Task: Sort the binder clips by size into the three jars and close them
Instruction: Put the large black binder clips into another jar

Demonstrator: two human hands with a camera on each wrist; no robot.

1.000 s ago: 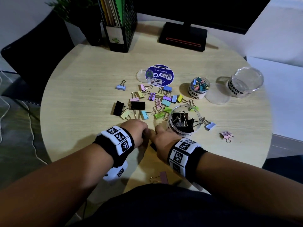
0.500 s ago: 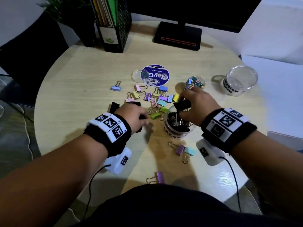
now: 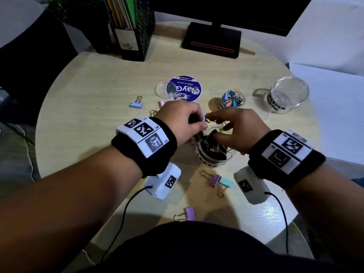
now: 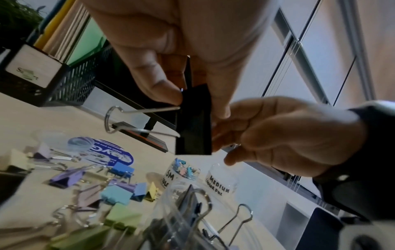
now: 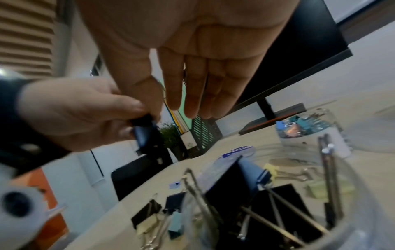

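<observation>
My left hand [image 3: 194,125] pinches a large black binder clip [image 4: 194,121] by its body, just left of and above the rim of the jar for large clips [image 3: 214,152], which holds several black clips. Over that jar my right hand [image 3: 219,126] hovers with straight fingers [image 5: 192,88] and holds nothing. The small jar [image 3: 232,99] has colourful clips in it. Further right, the medium jar [image 3: 287,95] looks empty. My hands hide most of the pile of pastel clips [image 4: 116,194].
Loose clips lie near me: a purple and blue pair [image 3: 217,180], a purple one [image 3: 190,213] and a blue one [image 3: 136,104] at the left. A blue round lid [image 3: 184,88] and a clear lid [image 3: 160,89] sit behind the pile. A black file holder [image 3: 136,30] and a monitor base [image 3: 211,41] stand at the back.
My right hand let a black clip go into the large jar and opened. My left hand lifted another black clip off the table and brought it right, up to the jar.
</observation>
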